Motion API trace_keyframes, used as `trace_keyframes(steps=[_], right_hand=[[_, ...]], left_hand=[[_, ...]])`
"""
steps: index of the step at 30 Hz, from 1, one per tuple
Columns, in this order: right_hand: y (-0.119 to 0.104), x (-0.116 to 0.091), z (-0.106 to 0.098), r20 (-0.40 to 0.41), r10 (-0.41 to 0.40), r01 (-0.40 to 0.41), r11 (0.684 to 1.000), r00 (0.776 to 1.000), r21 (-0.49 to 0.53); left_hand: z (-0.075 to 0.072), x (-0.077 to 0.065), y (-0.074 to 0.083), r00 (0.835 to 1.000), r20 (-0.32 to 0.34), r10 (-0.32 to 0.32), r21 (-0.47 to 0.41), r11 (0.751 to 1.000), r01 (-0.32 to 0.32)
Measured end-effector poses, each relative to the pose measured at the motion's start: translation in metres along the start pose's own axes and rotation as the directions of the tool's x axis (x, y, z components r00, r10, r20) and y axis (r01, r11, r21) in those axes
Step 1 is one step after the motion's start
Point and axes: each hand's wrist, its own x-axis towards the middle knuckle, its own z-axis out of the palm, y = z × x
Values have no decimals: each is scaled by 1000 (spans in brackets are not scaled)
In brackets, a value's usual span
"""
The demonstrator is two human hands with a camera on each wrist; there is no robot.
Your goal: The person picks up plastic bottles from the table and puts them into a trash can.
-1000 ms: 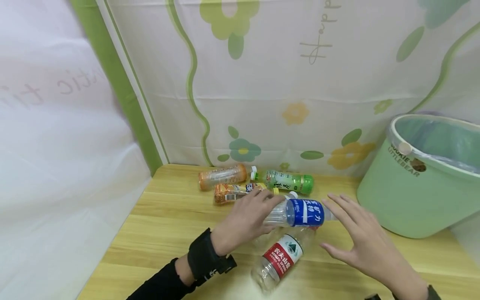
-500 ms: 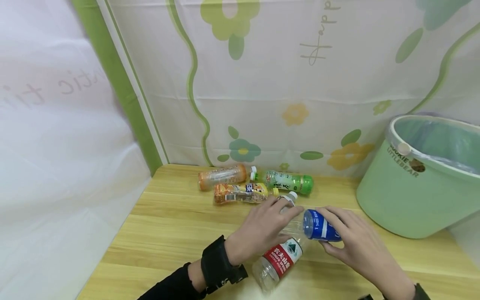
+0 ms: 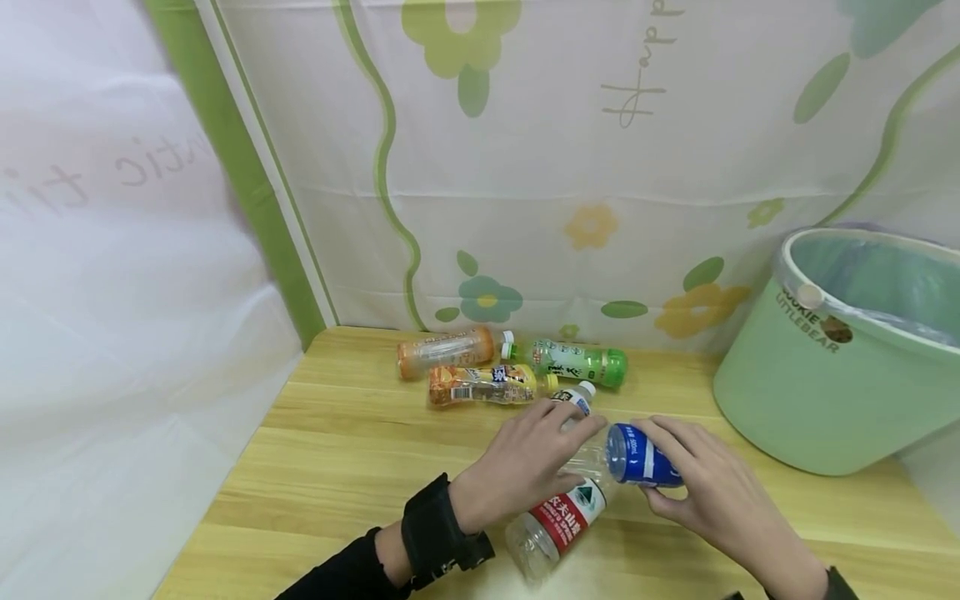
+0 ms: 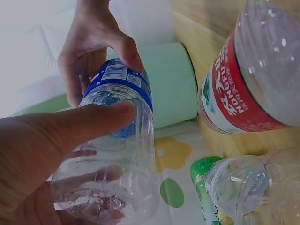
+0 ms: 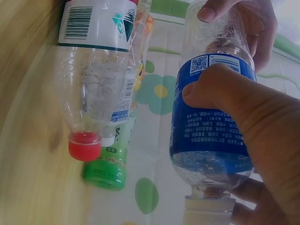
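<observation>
A clear plastic bottle with a blue label (image 3: 641, 462) is held lengthwise between both hands, over the table. My left hand (image 3: 517, 462) grips its clear base end, with the thumb along the side in the left wrist view. Around the blue label curls my right hand (image 3: 716, 487), its thumb pressing the print in the right wrist view. The bottle's white cap (image 5: 208, 211) shows past that hand. Below lies a clear bottle with a red label (image 3: 558, 525) and a red cap (image 5: 85, 145). The left hand partly hides another clear, white-capped bottle (image 3: 577, 395).
Behind the hands lie an orange bottle (image 3: 450, 352), a yellow-capped tea bottle (image 3: 483, 386) and a green bottle (image 3: 577, 363) on the wooden table (image 3: 337, 433). A pale green bin (image 3: 817, 392) with a plastic liner stands at right. A flowered curtain (image 3: 517, 183) hangs behind.
The blue-label bottle has shifted to the right and slightly down. My right hand has come from apart beside it to a grip on the label. The left hand moved right with it.
</observation>
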Motion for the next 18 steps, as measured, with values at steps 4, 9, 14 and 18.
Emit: trace_keyframes(steps=[4, 9, 14, 18], right_hand=[[4, 0, -1, -1, -10, 10, 1000, 1000, -9], [11, -3, -4, 0, -20, 20, 999, 1000, -27], [16, -8, -6, 2, -7, 7, 999, 1000, -42], [19, -14, -10, 18, 24, -23, 999, 1000, -40]], left_hand=[[-2, -5, -6, 1000, 22, 21, -48, 999, -19], [-11, -18, -19, 1000, 21, -10, -86, 996, 11], [-21, -47, -35, 988, 45, -150, -134, 979, 155], [-31, -74, -48, 965, 45, -257, -109, 959, 260]])
